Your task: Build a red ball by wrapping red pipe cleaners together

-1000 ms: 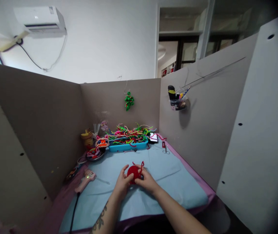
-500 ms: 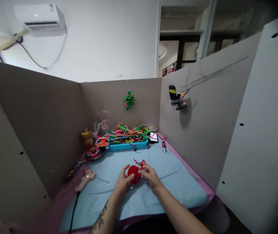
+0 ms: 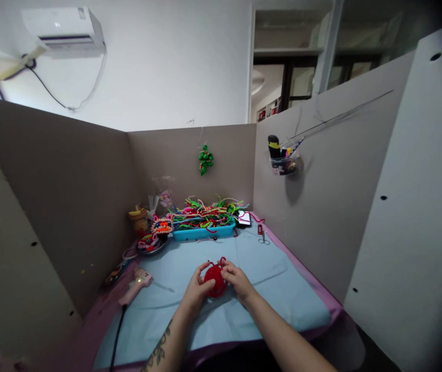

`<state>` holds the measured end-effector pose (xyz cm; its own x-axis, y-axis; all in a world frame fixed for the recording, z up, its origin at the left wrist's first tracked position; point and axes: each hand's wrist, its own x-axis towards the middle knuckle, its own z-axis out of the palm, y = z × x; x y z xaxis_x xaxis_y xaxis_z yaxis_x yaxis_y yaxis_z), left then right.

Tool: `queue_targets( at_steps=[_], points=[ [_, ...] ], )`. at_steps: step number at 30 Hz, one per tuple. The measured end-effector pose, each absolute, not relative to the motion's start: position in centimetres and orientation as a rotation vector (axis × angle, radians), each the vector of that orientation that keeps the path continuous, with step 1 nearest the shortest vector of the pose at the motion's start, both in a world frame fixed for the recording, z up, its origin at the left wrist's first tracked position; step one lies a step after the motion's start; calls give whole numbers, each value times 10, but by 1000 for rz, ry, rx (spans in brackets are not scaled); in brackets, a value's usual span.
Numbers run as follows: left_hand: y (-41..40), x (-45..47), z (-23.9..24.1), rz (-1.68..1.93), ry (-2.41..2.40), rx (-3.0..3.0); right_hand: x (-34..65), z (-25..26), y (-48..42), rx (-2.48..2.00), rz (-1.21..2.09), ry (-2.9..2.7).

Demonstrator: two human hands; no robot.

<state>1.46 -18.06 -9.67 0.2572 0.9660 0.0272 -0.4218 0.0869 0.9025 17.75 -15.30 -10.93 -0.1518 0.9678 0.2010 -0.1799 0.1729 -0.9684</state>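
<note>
A round red piece (image 3: pixel 215 282), which looks made of fuzzy pipe cleaner, is held above the blue cloth. My left hand (image 3: pixel 198 287) grips its left side, thumb across the front and fingers behind. At its upper right, my right hand (image 3: pixel 237 279) pinches a red pipe cleaner (image 3: pixel 223 260) that loops up from the top edge of the piece. A short curled end shows at the upper left, near my left fingertips. Part of the piece's right side is hidden by my right fingers.
A blue tray (image 3: pixel 204 235) heaped with colourful pipe cleaners stands at the back. Small scissors (image 3: pixel 264 239) lie at the right. A pink glue gun (image 3: pixel 136 287) with a black cord rests at the left, near a metal bowl (image 3: pixel 152 251). Grey partitions (image 3: pixel 190 155) enclose the table.
My right hand has brought the red strand in closer to the round piece. The loose end that stuck up now sits lower, against the top edge. The round piece has shifted slightly.
</note>
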Motion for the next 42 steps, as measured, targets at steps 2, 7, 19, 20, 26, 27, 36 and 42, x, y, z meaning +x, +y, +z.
queue_targets(
  at_steps=[2, 7, 19, 20, 26, 27, 36, 42],
  points=[
    [-180, 16, -97, 1217, 733, 964, 178, -109, -153, -841, 1268, -1278],
    [-174, 17, -100, 1521, 897, 921, 177, -107, -152, -795, 1224, -1169],
    [-182, 15, -94, 1530, 1171, 1439, 175, -113, -146, -780, 1161, -1098],
    [-183, 16, -92, 1502, 1164, 1458, 176, -113, -146, -788, 1161, -1114],
    [-187, 13, -85, 1507, 1195, 1626, 177, -113, -147, -791, 1173, -1214],
    [-187, 12, -85, 1528, 1208, 1649, 177, -112, -147, -798, 1171, -1223],
    [-183, 20, -96, 1446, 1014, 1413, 174, -112, -150, -836, 1200, -1274],
    [-184, 19, -94, 1287, 1071, 1329, 174, -109, -151, -843, 1191, -1303]
  ],
)
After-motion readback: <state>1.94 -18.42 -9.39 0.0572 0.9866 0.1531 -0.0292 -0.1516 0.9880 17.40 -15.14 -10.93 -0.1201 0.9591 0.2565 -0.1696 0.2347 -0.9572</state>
